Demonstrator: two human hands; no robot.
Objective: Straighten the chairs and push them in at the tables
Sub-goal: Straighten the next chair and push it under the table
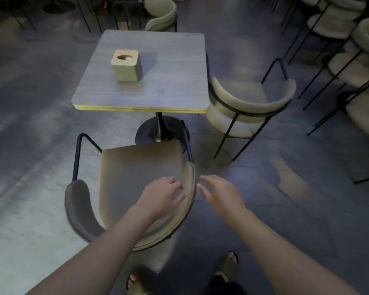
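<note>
A beige chair [136, 167] with a curved backrest and black metal legs stands just in front of me, pulled back from the square grey table [149, 90] and turned slightly. My left hand [162, 194] rests on the inside of the backrest's right end, fingers curled against it. Just outside that same end hovers my right hand [219, 192], fingers spread, holding nothing. A second beige chair [247, 107] sits at the table's right side, angled away from it. A third chair [162, 15] stands at the far side.
A beige tissue box [126, 64] stands on the tabletop. The table's black pedestal base [158, 130] is close to the near chair's seat front. Several more beige chairs [349, 50] crowd the right edge. Dark chair legs line the back. My sandalled feet [226, 271] are below.
</note>
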